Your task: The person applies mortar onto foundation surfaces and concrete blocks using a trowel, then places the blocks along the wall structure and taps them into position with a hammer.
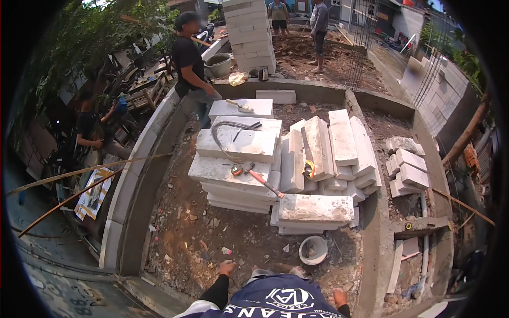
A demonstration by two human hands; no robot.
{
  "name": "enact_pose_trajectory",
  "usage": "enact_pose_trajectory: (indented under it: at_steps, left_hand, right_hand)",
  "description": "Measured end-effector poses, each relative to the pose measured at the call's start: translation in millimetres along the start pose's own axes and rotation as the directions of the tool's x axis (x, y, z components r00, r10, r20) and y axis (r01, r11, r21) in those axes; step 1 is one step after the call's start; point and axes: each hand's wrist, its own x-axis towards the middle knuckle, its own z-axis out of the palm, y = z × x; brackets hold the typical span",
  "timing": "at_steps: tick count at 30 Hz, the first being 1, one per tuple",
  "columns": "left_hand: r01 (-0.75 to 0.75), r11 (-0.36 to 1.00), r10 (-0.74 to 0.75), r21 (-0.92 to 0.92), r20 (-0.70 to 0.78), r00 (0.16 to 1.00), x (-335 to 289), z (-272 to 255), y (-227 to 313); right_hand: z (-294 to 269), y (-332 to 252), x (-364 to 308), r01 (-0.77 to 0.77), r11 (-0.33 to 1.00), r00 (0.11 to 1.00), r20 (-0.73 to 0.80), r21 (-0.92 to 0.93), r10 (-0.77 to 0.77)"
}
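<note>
My left hand point(227, 267) hangs at my side, below a black sleeve, over the dirt floor. Its fingers look loose and hold nothing that I can see. At my other side, my right hand point(340, 297) is small in view, and how its fingers lie is unclear. Nearest to both is a white bucket point(313, 250) with grey stuff inside. Beyond it stand pale block stacks point(316, 208). On them lie a red-handled hammer point(268, 183), a tape measure point(236, 170), a yellow-handled handsaw point(308, 169), a bundle of dark cable point(218, 139) and a trowel point(239, 106).
Low mortared walls point(130, 193) frame this pit. A person in black point(186, 63) stands by the far left stack; another sits outside the wall. Further off rise a tall block pile point(248, 37) and rebar cages point(362, 47). More blocks point(411, 167) lie in the right compartment.
</note>
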Motion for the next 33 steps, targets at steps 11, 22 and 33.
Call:
enact_pose_trajectory:
  at_steps: [11,22,33]
  left_hand:
    - [-0.201,0.959,0.166,0.202,0.177,0.97,-8,87,98]
    - [-0.188,0.975,0.124,0.116,0.417,0.9,30,90,112]
    - [-0.326,0.944,0.223,0.045,0.641,0.734,95,44,103]
  right_hand:
    - [-40,168,-25,-0.055,0.984,0.985,-0.151,0.169,0.081]
    - [-36,162,-63,-0.088,0.871,0.932,-0.269,0.483,0.244]
    - [92,216,-163,0.077,0.932,0.964,-0.214,-0.355,-0.161]
